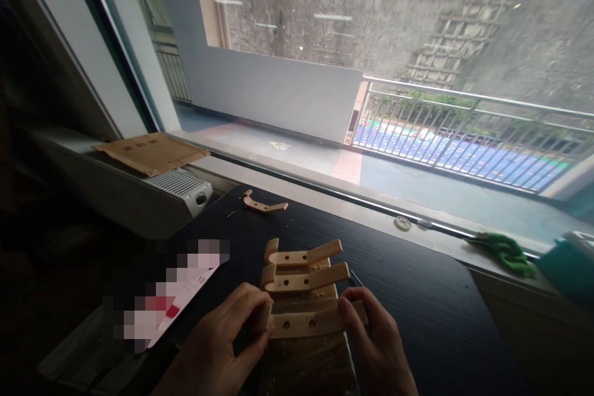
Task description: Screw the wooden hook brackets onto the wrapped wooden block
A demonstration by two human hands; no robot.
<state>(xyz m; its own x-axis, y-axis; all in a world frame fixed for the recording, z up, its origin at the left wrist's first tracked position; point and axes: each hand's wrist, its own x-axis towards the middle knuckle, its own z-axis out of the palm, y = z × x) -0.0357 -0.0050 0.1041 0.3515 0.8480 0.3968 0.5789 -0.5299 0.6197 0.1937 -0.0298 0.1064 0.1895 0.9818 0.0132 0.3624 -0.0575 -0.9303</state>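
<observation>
A wooden board (310, 352) lies on the dark table (417, 297) in front of me, with two curved wooden hooks (304, 256) lying across its far end. A third wooden hook (306, 322) lies across the board nearer to me. My left hand (218, 340) pinches its left end with thumb and fingers. My right hand (378, 340) grips its right end, fingers curled over it. A fourth loose hook (262, 203) lies apart at the table's far edge.
A paper sheet (174, 306) lies left of the board. A heater with cardboard (153, 151) on top stands at the left. On the window ledge are a small round roll (403, 223), a green cloth (503, 252) and a teal container (568, 266).
</observation>
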